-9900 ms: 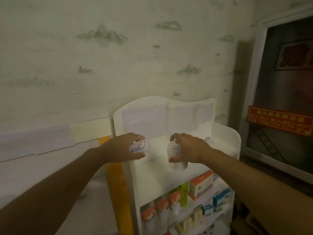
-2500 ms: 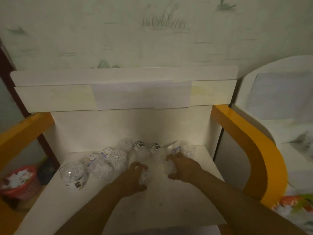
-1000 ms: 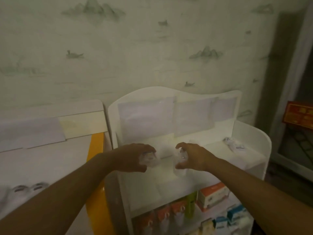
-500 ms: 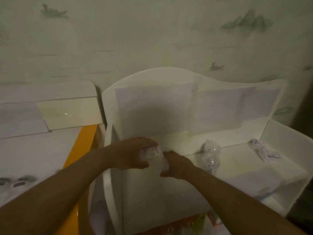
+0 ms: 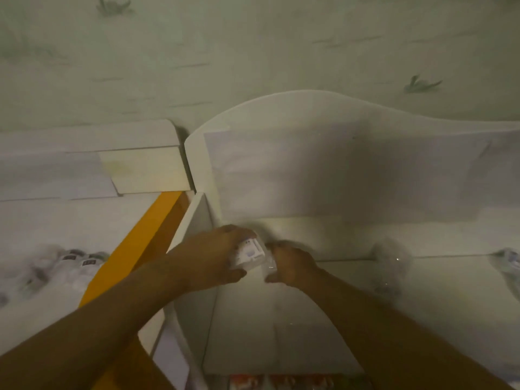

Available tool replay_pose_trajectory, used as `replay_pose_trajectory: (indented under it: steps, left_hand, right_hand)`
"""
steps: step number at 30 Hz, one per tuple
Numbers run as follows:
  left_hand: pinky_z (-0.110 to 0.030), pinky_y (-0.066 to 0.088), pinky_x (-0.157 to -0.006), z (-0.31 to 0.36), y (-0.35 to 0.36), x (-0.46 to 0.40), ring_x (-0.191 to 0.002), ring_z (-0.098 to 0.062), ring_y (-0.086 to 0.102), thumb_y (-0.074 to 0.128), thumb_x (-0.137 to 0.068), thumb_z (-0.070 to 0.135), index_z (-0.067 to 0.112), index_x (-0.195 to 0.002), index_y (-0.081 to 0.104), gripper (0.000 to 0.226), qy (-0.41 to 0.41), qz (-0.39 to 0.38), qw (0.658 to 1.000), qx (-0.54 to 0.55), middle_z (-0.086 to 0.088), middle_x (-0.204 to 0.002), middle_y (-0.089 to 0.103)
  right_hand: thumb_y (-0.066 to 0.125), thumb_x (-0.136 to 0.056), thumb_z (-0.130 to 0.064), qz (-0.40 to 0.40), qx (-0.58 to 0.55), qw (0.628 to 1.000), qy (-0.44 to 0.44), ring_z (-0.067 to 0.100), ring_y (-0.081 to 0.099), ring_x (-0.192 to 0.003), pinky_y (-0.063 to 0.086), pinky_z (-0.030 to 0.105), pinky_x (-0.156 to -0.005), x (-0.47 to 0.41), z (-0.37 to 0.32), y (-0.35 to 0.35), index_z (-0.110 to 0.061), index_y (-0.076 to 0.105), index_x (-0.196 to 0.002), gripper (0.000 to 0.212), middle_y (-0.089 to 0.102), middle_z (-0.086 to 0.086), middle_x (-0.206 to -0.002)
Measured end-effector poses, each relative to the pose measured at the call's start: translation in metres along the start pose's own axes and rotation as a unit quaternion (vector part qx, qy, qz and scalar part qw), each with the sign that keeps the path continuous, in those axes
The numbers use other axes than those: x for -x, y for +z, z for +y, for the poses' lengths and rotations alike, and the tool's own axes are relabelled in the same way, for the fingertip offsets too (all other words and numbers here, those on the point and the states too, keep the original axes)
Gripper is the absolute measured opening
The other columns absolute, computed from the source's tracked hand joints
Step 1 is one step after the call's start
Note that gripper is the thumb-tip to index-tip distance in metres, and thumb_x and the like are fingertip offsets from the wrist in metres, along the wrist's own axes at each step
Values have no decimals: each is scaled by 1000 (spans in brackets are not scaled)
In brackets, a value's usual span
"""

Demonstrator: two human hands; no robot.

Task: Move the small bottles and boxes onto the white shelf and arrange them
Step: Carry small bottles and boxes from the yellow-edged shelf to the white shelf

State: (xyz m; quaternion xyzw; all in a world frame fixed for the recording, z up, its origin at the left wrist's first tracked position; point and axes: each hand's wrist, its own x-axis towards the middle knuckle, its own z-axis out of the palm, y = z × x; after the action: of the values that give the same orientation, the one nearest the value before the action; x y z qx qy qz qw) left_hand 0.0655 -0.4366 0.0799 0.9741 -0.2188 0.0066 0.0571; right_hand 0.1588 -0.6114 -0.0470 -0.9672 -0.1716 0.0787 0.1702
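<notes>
Both my hands are over the top board of the white shelf [image 5: 281, 327], near its back left corner. My left hand [image 5: 209, 260] is closed around a small clear bottle with a white and blue label [image 5: 249, 253]. My right hand [image 5: 291, 264] grips a second small clear bottle [image 5: 267, 266], mostly hidden by its fingers, right beside the first. Two more clear bottles stand further right on the same board, one in the middle [image 5: 389, 263] and one at the frame's right edge [image 5: 506, 261].
To the left stands a lower white shelf with an orange side rail [image 5: 132, 249], and several small clear bottles [image 5: 70, 266] lie on it. The white shelf's curved back panel [image 5: 337, 170] rises behind my hands. Coloured boxes show on a lower level [image 5: 253, 382].
The view has dropped and moved closer to the shelf top. Both hands, still holding their bottles, have sunk slightly toward the board near the back left corner.
</notes>
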Motion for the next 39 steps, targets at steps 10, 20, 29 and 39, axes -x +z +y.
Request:
replay_pose_trajectory:
  steps: [10, 20, 29, 39]
  left_hand:
    - [-22, 47, -96, 42, 30, 3, -119, -10, 54, 70, -81, 43, 37, -141, 34, 70, -34, -24, 999, -11, 11, -141, 47]
    - [-34, 43, -105, 135, 133, -56, -125, -14, 49, 63, -81, 50, 41, -139, 34, 66, 122, -140, 981, 62, 13, -144, 42]
    - [-35, 41, -105, 170, 156, -89, -128, -17, 46, 62, -81, 53, 37, -144, 29, 72, 132, -155, 979, 34, 10, -147, 40]
    - [-22, 34, -103, 183, 158, -85, -129, -9, 45, 61, -83, 57, 41, -142, 34, 67, 137, -152, 977, 62, 16, -147, 41]
  right_hand:
    - [66, -77, -61, -3, 126, 985, -114, 31, 46, -131, 42, 45, -101, 12, 19, -41, -26, 35, -144, 82, 47, 6, -145]
    - [53, -92, -48, 68, 135, 987, -57, 21, 57, -117, 48, 39, -96, 71, 97, -130, -28, 52, -131, 44, 59, -1, -128]
    - [55, -91, -47, 78, 100, 992, 24, 16, 55, -113, 40, 29, -86, 134, 183, -150, -28, 55, -127, 40, 61, -5, -122]
    - [58, -89, -48, 92, 76, 992, 51, 15, 55, -112, 42, 30, -86, 158, 219, -161, -31, 57, -124, 39, 62, -8, -119]
